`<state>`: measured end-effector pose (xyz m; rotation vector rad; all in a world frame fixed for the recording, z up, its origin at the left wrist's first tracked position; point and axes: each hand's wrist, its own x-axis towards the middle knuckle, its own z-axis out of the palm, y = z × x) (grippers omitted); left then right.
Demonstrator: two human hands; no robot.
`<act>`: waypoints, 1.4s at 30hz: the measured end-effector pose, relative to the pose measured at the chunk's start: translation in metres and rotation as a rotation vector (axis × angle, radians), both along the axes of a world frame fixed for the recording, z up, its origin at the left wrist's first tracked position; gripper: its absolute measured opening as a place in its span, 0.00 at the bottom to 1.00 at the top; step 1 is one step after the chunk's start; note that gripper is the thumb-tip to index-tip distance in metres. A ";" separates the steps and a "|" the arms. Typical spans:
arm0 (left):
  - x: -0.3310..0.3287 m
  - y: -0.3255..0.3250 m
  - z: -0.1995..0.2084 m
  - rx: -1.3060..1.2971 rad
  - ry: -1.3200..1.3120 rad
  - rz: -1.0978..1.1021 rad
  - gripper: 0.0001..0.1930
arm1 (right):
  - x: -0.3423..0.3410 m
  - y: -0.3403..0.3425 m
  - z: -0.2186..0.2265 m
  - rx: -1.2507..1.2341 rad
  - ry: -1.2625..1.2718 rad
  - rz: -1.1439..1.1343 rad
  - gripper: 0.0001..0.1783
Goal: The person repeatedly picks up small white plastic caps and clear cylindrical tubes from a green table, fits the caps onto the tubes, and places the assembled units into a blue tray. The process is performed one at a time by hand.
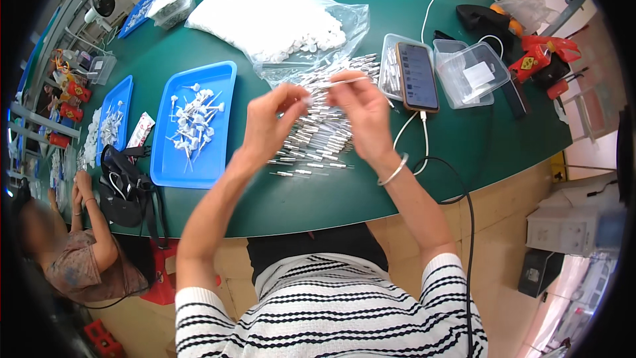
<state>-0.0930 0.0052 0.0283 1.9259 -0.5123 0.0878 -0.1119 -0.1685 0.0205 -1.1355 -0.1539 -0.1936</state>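
Both my hands are raised over a heap of thin rods (318, 134) with silvery metal sections, on a green table. My left hand (270, 119) pinches a small white plastic piece (308, 101) between thumb and fingers. In my right hand (364, 119), a slim pale rod (347, 81) lies between the fingertips, pointing toward the left hand. The two pieces are apart. Left of my hands, a blue tray (225, 129) holds several white caps with thin stems (195, 119). Beyond the heap lies a large clear bag (354, 23) full of white plastic pieces (258, 10).
A phone (417, 76) with a cable leans on a clear box of rods (389, 69). Another clear box (467, 83) stands right of it. A black bag (122, 189) and a second blue tray (124, 103) are at left, near a seated person (93, 258). A black cable (471, 245) hangs over the table edge.
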 end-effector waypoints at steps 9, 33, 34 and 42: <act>-0.031 0.012 -0.019 -0.418 0.267 0.080 0.12 | -0.006 0.047 -0.016 -0.048 -0.042 0.011 0.07; -0.014 0.035 -0.040 -0.912 0.811 -0.048 0.16 | -0.004 0.041 -0.029 -0.342 -0.151 -0.005 0.07; -0.015 0.035 -0.040 -0.910 0.811 -0.047 0.16 | -0.004 0.041 -0.030 -0.325 -0.139 0.001 0.07; -0.017 0.032 -0.038 -0.904 0.837 0.008 0.15 | -0.003 0.039 -0.025 -0.283 -0.112 -0.008 0.07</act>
